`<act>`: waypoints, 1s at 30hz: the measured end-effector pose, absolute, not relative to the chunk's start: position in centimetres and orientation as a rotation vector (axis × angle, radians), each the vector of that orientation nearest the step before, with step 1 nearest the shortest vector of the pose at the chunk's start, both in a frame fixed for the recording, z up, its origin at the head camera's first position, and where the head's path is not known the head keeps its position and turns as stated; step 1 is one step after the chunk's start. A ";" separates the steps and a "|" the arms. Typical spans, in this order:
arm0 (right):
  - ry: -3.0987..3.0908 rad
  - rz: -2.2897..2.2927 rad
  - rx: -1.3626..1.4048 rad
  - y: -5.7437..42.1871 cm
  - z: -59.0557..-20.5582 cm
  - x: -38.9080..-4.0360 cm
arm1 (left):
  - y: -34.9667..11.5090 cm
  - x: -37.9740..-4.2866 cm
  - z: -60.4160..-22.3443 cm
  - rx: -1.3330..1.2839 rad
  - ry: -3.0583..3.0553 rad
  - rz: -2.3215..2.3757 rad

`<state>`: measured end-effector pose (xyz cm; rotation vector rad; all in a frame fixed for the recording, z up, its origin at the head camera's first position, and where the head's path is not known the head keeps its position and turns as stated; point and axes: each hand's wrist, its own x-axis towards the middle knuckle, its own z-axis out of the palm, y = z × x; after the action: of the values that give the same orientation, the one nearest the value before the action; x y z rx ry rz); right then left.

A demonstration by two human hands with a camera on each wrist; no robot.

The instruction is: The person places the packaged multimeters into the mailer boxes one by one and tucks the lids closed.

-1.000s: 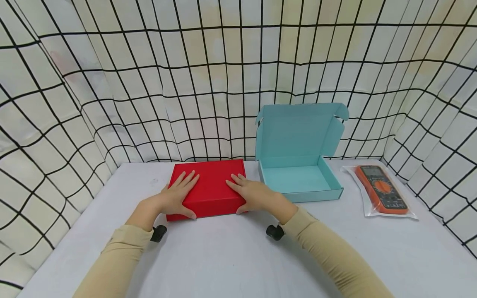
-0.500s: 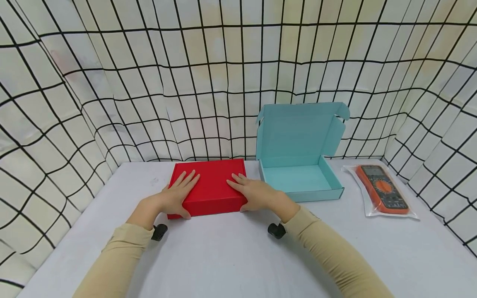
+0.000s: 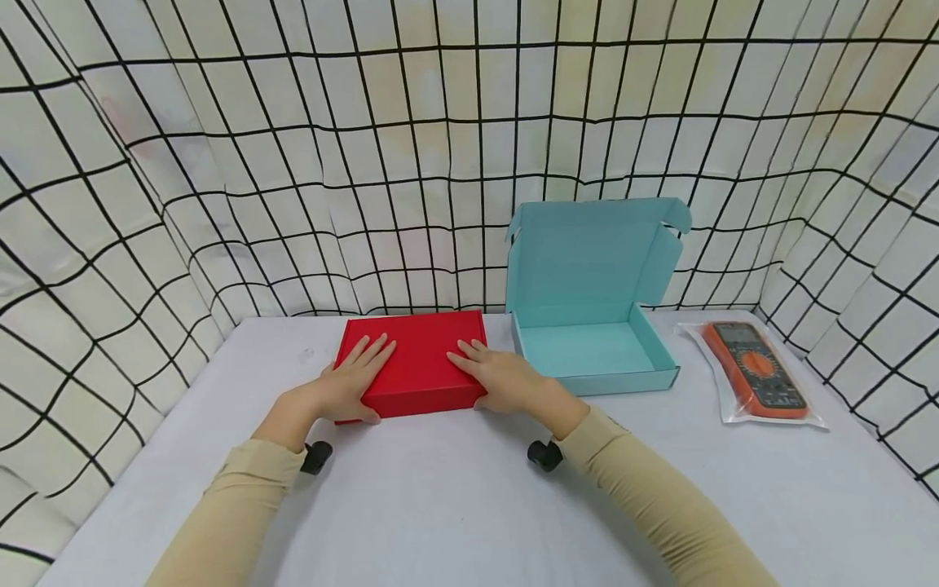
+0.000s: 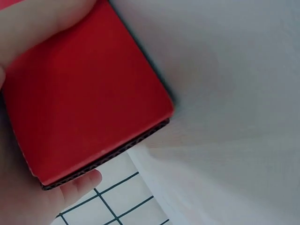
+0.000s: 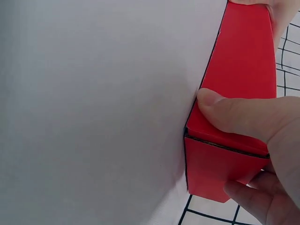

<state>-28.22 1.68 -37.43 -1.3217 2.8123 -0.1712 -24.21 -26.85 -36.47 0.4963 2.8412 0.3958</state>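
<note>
A closed red cardboard box (image 3: 424, 355) lies flat on the white table, left of centre at the back. My left hand (image 3: 341, 393) rests on its left end, fingers spread straight across the lid and thumb low at the front face. At the right end is my right hand (image 3: 508, 381), fingers extended over the edge of the lid. The right wrist view shows its thumb (image 5: 234, 112) flat against the front face, with other fingers (image 5: 253, 199) along the side. In the left wrist view a dark seam shows at the box's corner edge. The underside is hidden.
A light blue box (image 3: 623, 381) stands to the right with its lid raised and nothing inside. Further right lies an orange and black multimeter (image 3: 759, 367) in a clear plastic bag. White cloth walls with a black grid (image 3: 411, 163) enclose the table's back and sides.
The red box has shifted slightly away from me, both hands staying on it. My left thumb has moved a little along the front lower edge. The view has tilted slightly.
</note>
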 end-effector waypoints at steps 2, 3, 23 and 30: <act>2.822 -0.162 -1.325 1.8 -37.4 -28.2 | -26.7 -24.3 -36.4 0.501 2.842 0.389; 2.824 -0.165 -1.326 1.8 -37.4 -28.2 | -26.7 -24.3 -36.4 0.496 2.841 0.389; 2.763 -0.289 -1.286 2.5 -36.7 -27.9 | -26.7 -25.2 -34.4 0.437 2.742 0.573; 2.770 -0.515 -1.380 4.2 -35.2 -26.4 | -26.9 -25.1 -34.7 0.371 2.755 0.614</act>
<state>-26.37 4.15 -35.15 -1.3799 2.7704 -0.5149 -25.07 -26.88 -34.65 0.3708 2.7552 0.6141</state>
